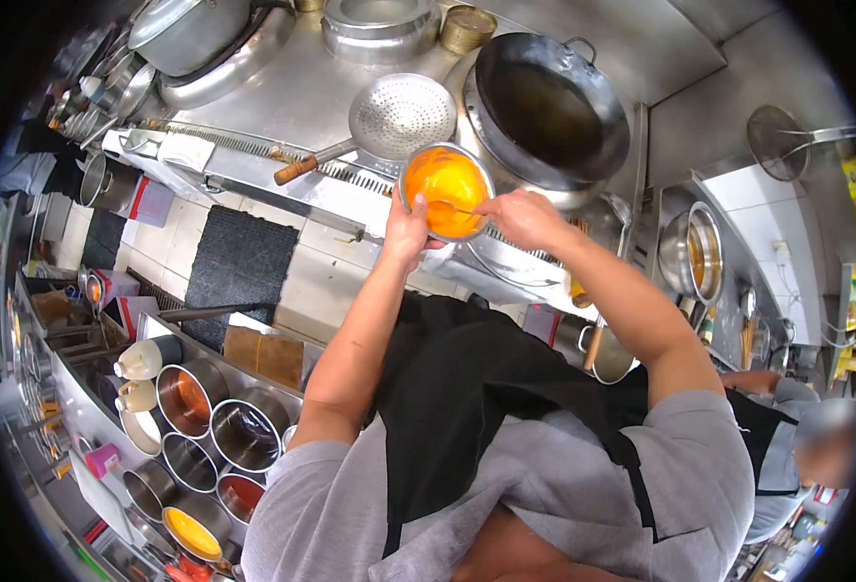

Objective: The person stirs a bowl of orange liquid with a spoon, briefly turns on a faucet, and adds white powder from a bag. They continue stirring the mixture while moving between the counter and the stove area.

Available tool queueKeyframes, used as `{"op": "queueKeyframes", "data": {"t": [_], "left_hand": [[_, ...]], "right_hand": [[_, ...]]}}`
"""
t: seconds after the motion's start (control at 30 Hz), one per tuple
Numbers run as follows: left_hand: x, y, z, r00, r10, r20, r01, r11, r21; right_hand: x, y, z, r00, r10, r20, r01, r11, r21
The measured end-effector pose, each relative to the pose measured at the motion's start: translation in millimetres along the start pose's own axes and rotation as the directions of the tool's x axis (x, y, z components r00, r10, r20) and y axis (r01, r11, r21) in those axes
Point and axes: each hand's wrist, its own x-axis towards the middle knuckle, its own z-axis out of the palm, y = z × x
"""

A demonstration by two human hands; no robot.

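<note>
A metal bowl holding bright orange-yellow liquid is in front of me, at the edge of the steel stove. My left hand is closed round its lower left side, thumb over the rim. In my right hand I grip the handle of a spoon; its head lies in the liquid and is partly hidden by it. Just beyond the bowl, a perforated skimmer with a wooden handle rests on the stovetop. A large dark wok sits on the burner to the right of it.
A lidded pot stands at the back left. Several metal pots of sauces, one with yellow liquid, crowd the counter at lower left. A black mat lies on the floor. Another person stands at right. A mesh strainer hangs on the wall.
</note>
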Motion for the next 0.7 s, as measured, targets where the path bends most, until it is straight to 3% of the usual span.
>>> {"op": "queueKeyframes", "data": {"t": [0.17, 0.27, 0.37, 0.5, 0.57, 0.63, 0.67, 0.7], "left_hand": [[5, -3, 4, 1.0, 0.009, 0.016, -0.009, 1.0, -0.013], [14, -3, -1, 1.0, -0.025, 0.0, 0.025, 1.0, -0.017], [4, -14, 3, 0.999, -0.035, 0.008, 0.034, 0.999, 0.03], [6, -20, 15, 0.999, -0.03, 0.031, 0.028, 0.997, 0.072], [2, -10, 5, 0.999, -0.039, 0.032, 0.038, 0.999, 0.012], [4, -10, -4, 0.999, -0.043, 0.027, 0.043, 0.999, 0.0], [3, -10, -4, 0.999, -0.045, 0.025, 0.045, 0.999, 0.008], [0, -10, -4, 0.998, -0.049, 0.027, 0.048, 0.999, 0.02]], "right_hand": [[4, -4, -10, 0.992, 0.093, -0.084, -0.097, 0.994, -0.047], [-8, -10, -8, 0.999, 0.014, 0.041, -0.01, 0.996, -0.09], [16, 31, -21, 0.994, 0.099, 0.04, -0.092, 0.986, -0.138], [14, -12, -17, 0.999, -0.043, -0.002, 0.041, 0.952, -0.305], [-2, -24, -20, 0.997, -0.067, 0.033, 0.074, 0.951, -0.3], [-16, -9, -26, 0.99, -0.023, 0.138, 0.048, 0.982, -0.181], [-9, 16, -23, 0.996, -0.065, 0.063, 0.076, 0.977, -0.198], [-3, 16, -40, 0.997, 0.035, 0.068, -0.02, 0.979, -0.205]]}}
